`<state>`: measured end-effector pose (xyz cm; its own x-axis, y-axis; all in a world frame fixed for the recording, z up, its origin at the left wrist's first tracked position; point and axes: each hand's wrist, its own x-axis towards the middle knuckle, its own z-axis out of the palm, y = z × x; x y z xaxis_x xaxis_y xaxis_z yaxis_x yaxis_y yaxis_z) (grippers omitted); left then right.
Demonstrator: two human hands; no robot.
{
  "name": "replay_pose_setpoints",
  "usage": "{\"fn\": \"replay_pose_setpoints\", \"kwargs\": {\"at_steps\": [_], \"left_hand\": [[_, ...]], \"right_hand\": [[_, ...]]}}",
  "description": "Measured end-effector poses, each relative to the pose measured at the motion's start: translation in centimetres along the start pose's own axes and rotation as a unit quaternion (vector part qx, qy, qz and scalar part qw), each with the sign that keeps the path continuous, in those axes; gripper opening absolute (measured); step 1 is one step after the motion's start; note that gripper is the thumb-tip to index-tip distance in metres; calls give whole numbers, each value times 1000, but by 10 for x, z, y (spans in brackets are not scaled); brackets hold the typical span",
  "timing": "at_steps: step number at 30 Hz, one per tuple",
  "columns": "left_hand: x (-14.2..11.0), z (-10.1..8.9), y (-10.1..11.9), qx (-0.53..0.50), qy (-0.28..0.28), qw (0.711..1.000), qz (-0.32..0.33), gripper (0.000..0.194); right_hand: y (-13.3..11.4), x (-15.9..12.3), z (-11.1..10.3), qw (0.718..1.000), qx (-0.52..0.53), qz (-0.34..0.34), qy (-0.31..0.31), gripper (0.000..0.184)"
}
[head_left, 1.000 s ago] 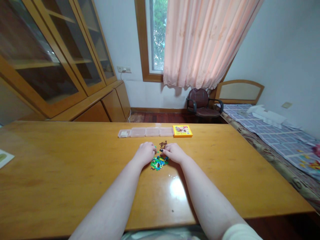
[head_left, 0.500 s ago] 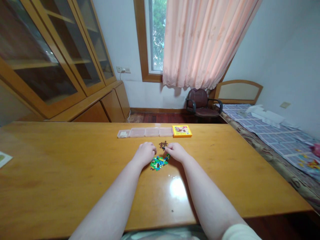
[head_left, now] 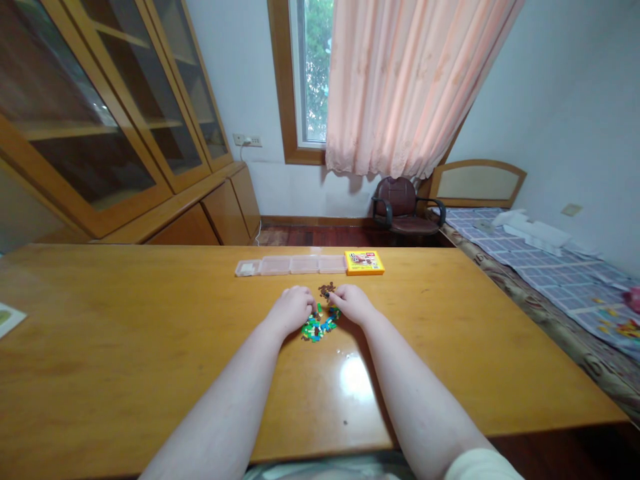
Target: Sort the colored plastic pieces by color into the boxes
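A small heap of tiny green, blue and yellow bricks (head_left: 316,327) lies on the wooden table (head_left: 125,333) between my two hands. My left hand (head_left: 291,308) rests curled at the heap's left edge, its fingertips among the pieces. My right hand (head_left: 351,303) is curled at the heap's right edge, its fingers pinched by a small cluster of dark brown bricks (head_left: 327,289) just beyond the heap. What the fingers hold is too small to make out.
A row of clear plastic compartment boxes (head_left: 291,265) and a yellow box (head_left: 365,262) sit further back on the table. A paper corner (head_left: 9,317) lies at the far left. A bed (head_left: 555,267) and a dark chair (head_left: 404,210) stand to the right.
Both hands have stayed at the heap with only small finger shifts. The coloured bricks have been nudged slightly between the hands.
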<state>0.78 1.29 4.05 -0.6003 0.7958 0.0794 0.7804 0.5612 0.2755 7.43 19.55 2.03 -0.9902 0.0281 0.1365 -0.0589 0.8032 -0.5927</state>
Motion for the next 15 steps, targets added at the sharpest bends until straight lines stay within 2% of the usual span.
{"fn": "replay_pose_setpoints", "kwargs": {"at_steps": [4,6,12,15], "left_hand": [[0,2,0,-15,-15,999,31,28],[1,3,1,-4,-23,999,32,29],[1,1,0,36,-19,999,-13,28],[0,-2,-1,36,-15,999,-12,29]], "right_hand": [[-3,1,3,997,-7,-79,-11,33],[-4,1,5,995,-27,-96,-28,33],[-1,2,0,994,-96,-45,-14,45],[1,2,-4,993,-113,-17,4,47]]}}
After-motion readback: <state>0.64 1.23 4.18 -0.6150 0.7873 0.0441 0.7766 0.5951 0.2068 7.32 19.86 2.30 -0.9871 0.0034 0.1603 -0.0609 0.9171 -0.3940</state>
